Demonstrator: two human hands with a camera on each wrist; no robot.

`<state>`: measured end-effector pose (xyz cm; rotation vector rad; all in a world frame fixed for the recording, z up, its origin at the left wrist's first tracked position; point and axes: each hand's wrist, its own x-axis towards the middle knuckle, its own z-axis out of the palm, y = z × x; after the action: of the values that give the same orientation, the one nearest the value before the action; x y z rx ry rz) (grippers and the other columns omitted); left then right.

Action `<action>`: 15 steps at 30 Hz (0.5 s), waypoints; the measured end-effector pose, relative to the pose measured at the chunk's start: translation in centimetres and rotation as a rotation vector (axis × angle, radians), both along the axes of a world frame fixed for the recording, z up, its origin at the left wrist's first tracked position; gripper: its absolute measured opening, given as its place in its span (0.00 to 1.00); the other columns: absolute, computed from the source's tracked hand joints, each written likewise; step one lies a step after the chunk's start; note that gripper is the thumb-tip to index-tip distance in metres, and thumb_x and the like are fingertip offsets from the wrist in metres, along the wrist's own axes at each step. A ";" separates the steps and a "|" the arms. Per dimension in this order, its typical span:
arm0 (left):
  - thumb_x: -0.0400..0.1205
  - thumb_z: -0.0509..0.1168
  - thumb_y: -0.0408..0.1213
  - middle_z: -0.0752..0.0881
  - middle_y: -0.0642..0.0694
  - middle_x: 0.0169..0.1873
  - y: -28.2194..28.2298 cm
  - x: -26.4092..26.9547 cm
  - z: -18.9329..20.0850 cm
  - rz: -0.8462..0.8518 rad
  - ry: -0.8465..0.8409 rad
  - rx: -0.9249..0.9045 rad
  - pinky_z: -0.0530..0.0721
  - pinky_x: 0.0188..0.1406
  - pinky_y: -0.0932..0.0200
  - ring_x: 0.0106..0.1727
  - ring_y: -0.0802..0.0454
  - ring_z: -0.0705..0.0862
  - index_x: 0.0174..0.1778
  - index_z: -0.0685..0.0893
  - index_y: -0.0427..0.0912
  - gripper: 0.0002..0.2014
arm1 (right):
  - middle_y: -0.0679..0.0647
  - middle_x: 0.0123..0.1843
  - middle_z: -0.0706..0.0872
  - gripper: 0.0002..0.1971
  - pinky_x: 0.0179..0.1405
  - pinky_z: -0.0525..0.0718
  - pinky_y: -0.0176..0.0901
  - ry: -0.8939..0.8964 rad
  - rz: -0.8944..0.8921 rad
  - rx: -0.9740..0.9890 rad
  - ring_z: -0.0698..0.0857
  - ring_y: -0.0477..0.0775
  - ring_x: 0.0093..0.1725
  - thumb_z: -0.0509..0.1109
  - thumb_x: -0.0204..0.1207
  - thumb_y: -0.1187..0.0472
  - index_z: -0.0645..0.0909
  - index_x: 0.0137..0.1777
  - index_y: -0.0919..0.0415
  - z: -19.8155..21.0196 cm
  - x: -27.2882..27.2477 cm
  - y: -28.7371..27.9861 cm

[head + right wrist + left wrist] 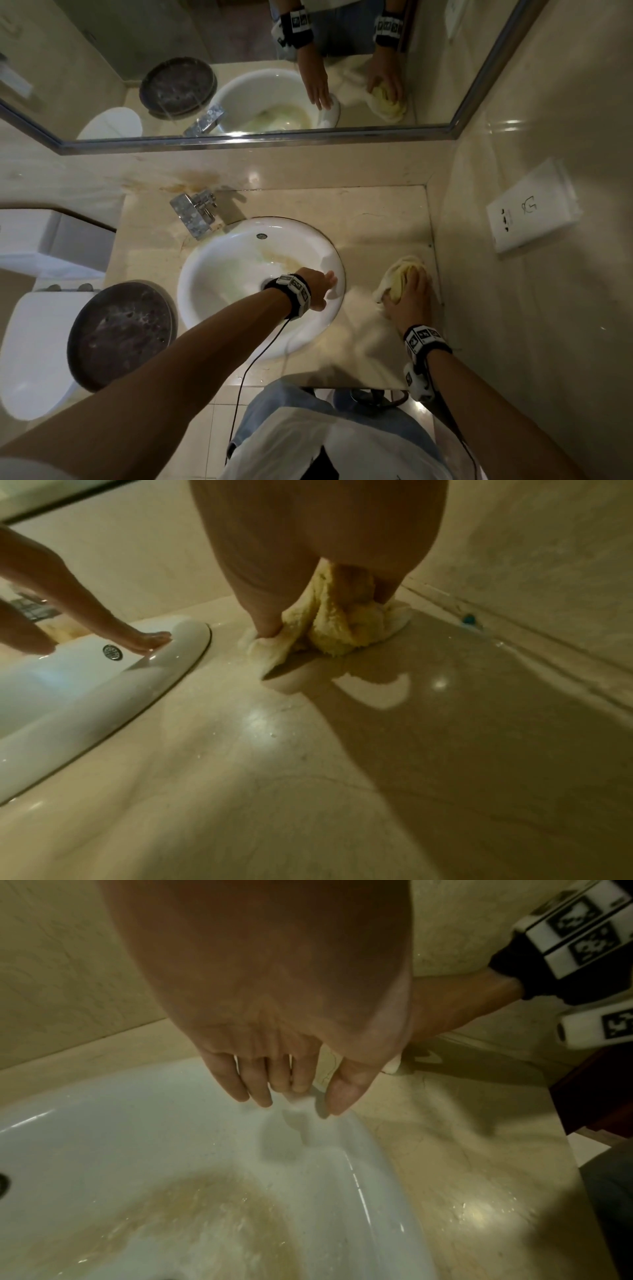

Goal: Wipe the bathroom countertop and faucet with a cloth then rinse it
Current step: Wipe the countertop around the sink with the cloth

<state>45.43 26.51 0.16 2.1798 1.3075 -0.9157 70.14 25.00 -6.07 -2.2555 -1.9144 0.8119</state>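
One yellow cloth (pixel 400 279) lies bunched on the table (pixel 370 233), right of the sink (pixel 219 270) near the wall. The right hand (pixel 409 301) presses it, fingers (pixel 352 588) curled into its folds. The left hand (pixel 317 287) rests straight fingers (pixel 260 1083), slightly apart, on the sink's rim. Only the head view shows the faucet (pixel 195 212). No writing is readable.

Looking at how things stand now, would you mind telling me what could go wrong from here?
1. The left hand rests with straight fingers on the glossy sink rim; it may slip if leaned on.
2. The cloth is bunched under the right hand, so it may miss the wall seam.
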 end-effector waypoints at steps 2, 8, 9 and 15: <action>0.82 0.63 0.49 0.70 0.46 0.81 0.0 0.0 -0.1 -0.001 -0.001 -0.008 0.87 0.52 0.51 0.61 0.44 0.85 0.88 0.52 0.47 0.40 | 0.64 0.90 0.49 0.53 0.83 0.62 0.62 0.035 0.019 -0.081 0.53 0.68 0.88 0.78 0.74 0.46 0.49 0.89 0.63 -0.1 -0.4 0.3; 0.83 0.63 0.49 0.71 0.46 0.80 0.2 -0.1 -0.3 0.008 0.002 -0.008 0.86 0.48 0.53 0.59 0.44 0.85 0.88 0.51 0.47 0.40 | 0.62 0.90 0.42 0.60 0.86 0.60 0.63 -0.074 0.202 -0.256 0.44 0.68 0.89 0.75 0.70 0.32 0.44 0.90 0.60 1.2 -0.4 1.9; 0.83 0.63 0.49 0.72 0.46 0.79 0.2 -0.1 -0.3 0.016 0.000 -0.007 0.86 0.47 0.53 0.57 0.44 0.86 0.88 0.51 0.47 0.40 | 0.63 0.90 0.43 0.61 0.85 0.62 0.63 -0.093 0.218 -0.260 0.45 0.68 0.88 0.75 0.69 0.31 0.44 0.90 0.60 1.2 -0.4 2.1; 0.82 0.63 0.46 0.62 0.48 0.86 0.2 -0.4 -0.3 0.020 -0.025 -0.011 0.82 0.42 0.53 0.59 0.43 0.85 0.87 0.52 0.48 0.39 | 0.65 0.87 0.54 0.61 0.80 0.68 0.60 -0.180 0.147 -0.145 0.54 0.71 0.86 0.78 0.67 0.32 0.50 0.89 0.65 0.9 -2.9 1.8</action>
<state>45.03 26.66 -0.10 2.1595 1.3074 -0.8832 67.22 26.79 -5.15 -2.3662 -2.1897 0.8148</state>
